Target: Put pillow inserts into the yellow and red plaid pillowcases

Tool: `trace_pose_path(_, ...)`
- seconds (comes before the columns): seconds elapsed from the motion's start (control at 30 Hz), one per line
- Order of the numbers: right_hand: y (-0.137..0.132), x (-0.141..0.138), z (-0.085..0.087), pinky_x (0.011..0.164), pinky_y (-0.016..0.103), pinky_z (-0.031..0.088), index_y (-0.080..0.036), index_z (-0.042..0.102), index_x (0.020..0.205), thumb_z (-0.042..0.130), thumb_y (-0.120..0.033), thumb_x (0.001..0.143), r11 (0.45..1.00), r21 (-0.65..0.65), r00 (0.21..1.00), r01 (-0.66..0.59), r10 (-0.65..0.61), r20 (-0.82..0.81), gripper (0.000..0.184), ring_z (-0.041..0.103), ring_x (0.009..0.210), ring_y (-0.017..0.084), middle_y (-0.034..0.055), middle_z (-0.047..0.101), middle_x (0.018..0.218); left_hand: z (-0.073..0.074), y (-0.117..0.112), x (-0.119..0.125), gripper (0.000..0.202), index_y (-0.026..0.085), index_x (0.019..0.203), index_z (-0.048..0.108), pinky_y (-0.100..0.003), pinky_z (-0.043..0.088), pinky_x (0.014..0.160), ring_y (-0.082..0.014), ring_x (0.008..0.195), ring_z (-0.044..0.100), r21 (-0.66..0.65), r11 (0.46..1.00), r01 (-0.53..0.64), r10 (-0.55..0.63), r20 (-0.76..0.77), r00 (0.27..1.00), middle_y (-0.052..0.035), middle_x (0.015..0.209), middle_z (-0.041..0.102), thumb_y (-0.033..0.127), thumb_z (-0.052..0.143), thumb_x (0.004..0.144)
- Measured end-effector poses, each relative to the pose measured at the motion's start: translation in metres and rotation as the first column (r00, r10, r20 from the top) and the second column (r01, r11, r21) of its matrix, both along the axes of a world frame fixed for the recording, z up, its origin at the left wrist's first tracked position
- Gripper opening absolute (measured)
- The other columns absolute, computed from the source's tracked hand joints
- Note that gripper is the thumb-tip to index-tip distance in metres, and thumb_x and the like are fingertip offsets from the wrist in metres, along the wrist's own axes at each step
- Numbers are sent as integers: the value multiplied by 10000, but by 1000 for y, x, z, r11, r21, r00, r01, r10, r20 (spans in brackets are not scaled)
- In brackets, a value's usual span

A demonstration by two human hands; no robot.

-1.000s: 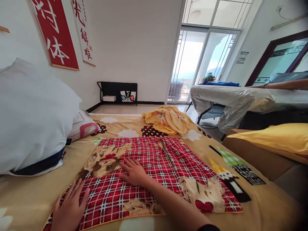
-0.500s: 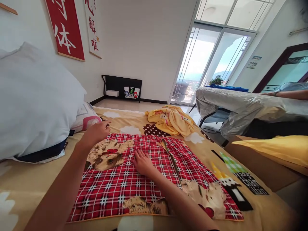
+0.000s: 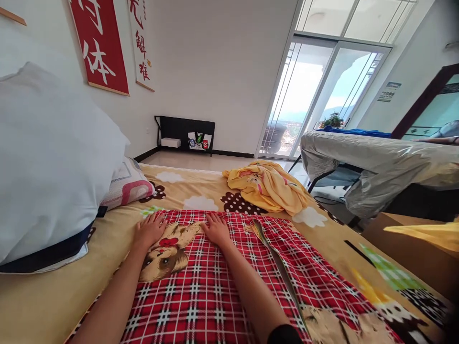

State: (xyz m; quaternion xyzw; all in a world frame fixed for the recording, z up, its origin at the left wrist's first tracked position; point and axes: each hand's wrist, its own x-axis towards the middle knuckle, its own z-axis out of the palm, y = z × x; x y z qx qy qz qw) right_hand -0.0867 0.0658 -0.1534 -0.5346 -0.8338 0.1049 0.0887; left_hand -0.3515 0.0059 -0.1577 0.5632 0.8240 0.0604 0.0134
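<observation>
A red plaid cloth [image 3: 215,291] with dog pictures lies spread flat on the bed. My left hand [image 3: 149,230] rests open, fingers spread, on its far left corner by a dog print. My right hand [image 3: 215,228] lies flat and open on the far edge of the same cloth, a short way to the right. A raised crease [image 3: 276,260] runs down the cloth right of my right arm. Both forearms stretch forward over the plaid.
A yellow bedsheet [image 3: 118,224] with cartoon prints covers the bed. A big white pillow [image 3: 50,162] and a smaller patterned one [image 3: 127,184] sit at the left. A crumpled yellow garment [image 3: 267,186] lies beyond the cloth. A silver-covered ironing board [image 3: 376,160] stands at the right.
Both hands slid forward to the cloth's far edge; the left came down from the corner near the pillow and flattened. The view moved closer and tilted.
</observation>
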Motion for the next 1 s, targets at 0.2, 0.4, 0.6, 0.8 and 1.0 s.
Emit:
trace_pose_path(0.2, 17, 92, 0, 1144, 427, 167, -98, 329, 1475, 191, -496, 975, 956, 36, 946, 290, -292, 142, 654, 249, 1430, 246, 155, 302, 1539, -4, 18, -6, 580, 305, 1437, 422, -615, 242, 1083, -331, 1418, 275, -24, 996, -89, 90, 57, 994, -94, 1533, 351, 541, 273, 928)
trace_pose_path(0.4, 16, 82, 19, 1120, 521, 170, 40, 433, 1377, 333, -303, 946, 957, 107, 934, 270, -288, 214, 560, 324, 1382, 347, 299, 388, 1443, 1, 18, 1, 507, 192, 1339, 533, -602, 248, 1079, -324, 1377, 336, 150, 986, -73, 74, -6, 997, -143, 1485, 418, 386, 313, 925)
trace_pose_path(0.6, -22, -42, 17, 1124, 371, 246, -193, 494, 1356, 347, -288, 953, 984, 138, 990, -116, 104, 94, 440, 347, 1381, 180, 85, 438, 1476, 19, 20, 41, 507, 103, 1289, 567, -459, 262, 1121, -246, 1377, 368, 245, 914, 324, -291, -161, 943, -153, 1458, 456, 110, 319, 847)
trace_pose_path(0.8, -26, -47, -2, 1154, 366, 200, -265, 342, 1462, 264, -486, 981, 980, 129, 988, -152, 153, 4, 535, 284, 1412, 151, 26, 349, 1535, -4, 20, 54, 524, 168, 1418, 453, -470, 222, 1145, -232, 1422, 296, 25, 899, 437, -438, 21, 899, -103, 1528, 350, 231, 279, 928)
trace_pose_path(1.0, 8, 68, 5, 1135, 518, 212, -120, 360, 1460, 202, -510, 983, 987, 82, 989, 137, -141, 48, 636, 283, 1417, 280, 175, 321, 1524, -4, 18, 40, 562, 248, 1470, 369, -563, 173, 1136, -274, 1447, 227, -9, 968, 251, -250, 42, 967, -89, 1564, 268, 438, 334, 942)
